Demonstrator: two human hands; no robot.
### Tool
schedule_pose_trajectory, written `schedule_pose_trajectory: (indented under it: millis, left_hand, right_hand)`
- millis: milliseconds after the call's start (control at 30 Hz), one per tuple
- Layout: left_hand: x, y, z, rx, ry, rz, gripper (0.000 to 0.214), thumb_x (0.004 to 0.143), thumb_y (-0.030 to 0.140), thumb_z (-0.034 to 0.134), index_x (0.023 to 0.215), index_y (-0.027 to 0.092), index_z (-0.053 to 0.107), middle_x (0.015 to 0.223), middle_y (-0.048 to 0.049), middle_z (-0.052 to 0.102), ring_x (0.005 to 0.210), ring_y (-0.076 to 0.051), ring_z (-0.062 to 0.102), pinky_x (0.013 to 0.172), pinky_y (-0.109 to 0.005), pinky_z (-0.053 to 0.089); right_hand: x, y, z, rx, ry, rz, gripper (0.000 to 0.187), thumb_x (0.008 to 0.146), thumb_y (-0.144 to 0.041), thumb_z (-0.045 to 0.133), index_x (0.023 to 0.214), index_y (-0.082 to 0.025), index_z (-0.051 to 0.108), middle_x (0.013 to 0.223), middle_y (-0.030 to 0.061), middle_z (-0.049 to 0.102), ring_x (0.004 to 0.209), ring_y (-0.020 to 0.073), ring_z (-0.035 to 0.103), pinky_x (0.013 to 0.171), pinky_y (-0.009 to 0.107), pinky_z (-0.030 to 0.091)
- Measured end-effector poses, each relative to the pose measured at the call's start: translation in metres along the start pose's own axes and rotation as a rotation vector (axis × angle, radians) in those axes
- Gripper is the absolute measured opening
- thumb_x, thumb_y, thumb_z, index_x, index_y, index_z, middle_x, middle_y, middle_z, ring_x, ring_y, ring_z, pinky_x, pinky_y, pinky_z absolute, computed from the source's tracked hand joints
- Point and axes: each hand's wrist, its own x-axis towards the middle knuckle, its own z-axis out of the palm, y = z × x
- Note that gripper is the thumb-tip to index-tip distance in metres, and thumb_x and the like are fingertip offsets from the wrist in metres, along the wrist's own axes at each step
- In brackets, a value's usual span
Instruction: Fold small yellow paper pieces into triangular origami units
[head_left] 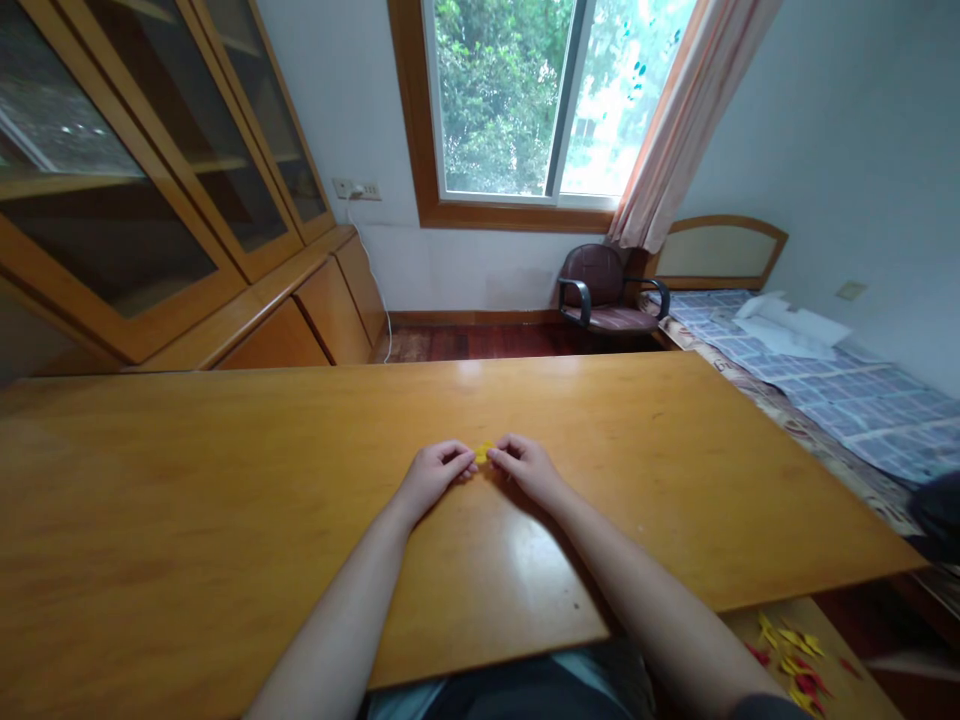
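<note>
A small yellow folded paper piece (pixel 484 452) sits between my two hands, just above the wooden table (pixel 225 480). My left hand (pixel 437 473) has its fingers curled and pinches the left side of the paper. My right hand (pixel 523 466) is closed the same way on the right side. Both hands rest on the tabletop near its middle. Most of the paper is hidden by my fingertips.
Several yellow and red paper pieces (pixel 791 657) lie on a lower surface at the bottom right. A brown armchair (pixel 604 290) stands under the window, a bed (pixel 825 380) runs along the right wall, and glass-door cabinets (pixel 165 200) line the left.
</note>
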Motion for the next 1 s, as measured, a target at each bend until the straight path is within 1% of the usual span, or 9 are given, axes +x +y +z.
schedule_pose_trajectory:
  millis: [133, 500, 667, 867, 1000]
  left_hand:
    - [-0.0006, 0.0023, 0.0003, 0.002, 0.003, 0.0, 0.028, 0.078, 0.043, 0.066, 0.076, 0.015, 0.068, 0.072, -0.0037, 0.071, 0.065, -0.016, 0.062, 0.064, -0.025, 0.048]
    - [0.0015, -0.0047, -0.0024, 0.041, -0.016, 0.024, 0.027, 0.082, 0.042, 0.063, 0.08, 0.016, 0.068, 0.076, -0.0042, 0.072, 0.069, -0.016, 0.063, 0.066, -0.025, 0.049]
    - [0.0021, -0.005, -0.0023, 0.049, -0.019, 0.025, 0.027, 0.082, 0.042, 0.063, 0.079, 0.016, 0.068, 0.075, -0.0038, 0.071, 0.069, -0.016, 0.063, 0.066, -0.025, 0.049]
    - [0.0029, -0.0046, -0.0018, 0.019, -0.012, 0.01, 0.028, 0.08, 0.043, 0.064, 0.079, 0.016, 0.068, 0.075, -0.004, 0.071, 0.069, -0.017, 0.063, 0.065, -0.025, 0.049]
    - [0.0031, -0.0038, -0.0021, 0.028, -0.014, 0.01, 0.028, 0.081, 0.044, 0.064, 0.079, 0.016, 0.068, 0.075, -0.0041, 0.07, 0.069, -0.016, 0.062, 0.065, -0.025, 0.048]
  right_hand:
    - [0.0006, 0.0006, 0.0006, 0.012, 0.005, 0.003, 0.025, 0.084, -0.041, 0.063, 0.078, -0.017, 0.063, 0.068, -0.001, 0.065, 0.062, 0.012, 0.057, 0.059, 0.023, 0.042]
    - [-0.0001, -0.0046, 0.0006, 0.003, 0.006, 0.002, 0.026, 0.083, -0.041, 0.063, 0.075, -0.016, 0.063, 0.066, -0.0011, 0.064, 0.06, 0.0119, 0.055, 0.058, 0.023, 0.04]
    - [0.0004, -0.0026, 0.0001, 0.03, -0.002, 0.007, 0.025, 0.083, -0.04, 0.063, 0.075, -0.017, 0.062, 0.066, -0.0014, 0.063, 0.06, 0.0119, 0.055, 0.059, 0.023, 0.04]
    - [-0.0012, -0.0036, -0.0017, 0.071, 0.001, 0.029, 0.027, 0.082, -0.042, 0.065, 0.075, -0.017, 0.062, 0.065, -0.0015, 0.062, 0.058, 0.0114, 0.054, 0.056, 0.023, 0.04]
    - [-0.0025, -0.0025, -0.0021, 0.119, 0.005, 0.034, 0.027, 0.081, -0.043, 0.066, 0.076, -0.017, 0.063, 0.066, -0.001, 0.064, 0.059, 0.0118, 0.055, 0.056, 0.023, 0.041]
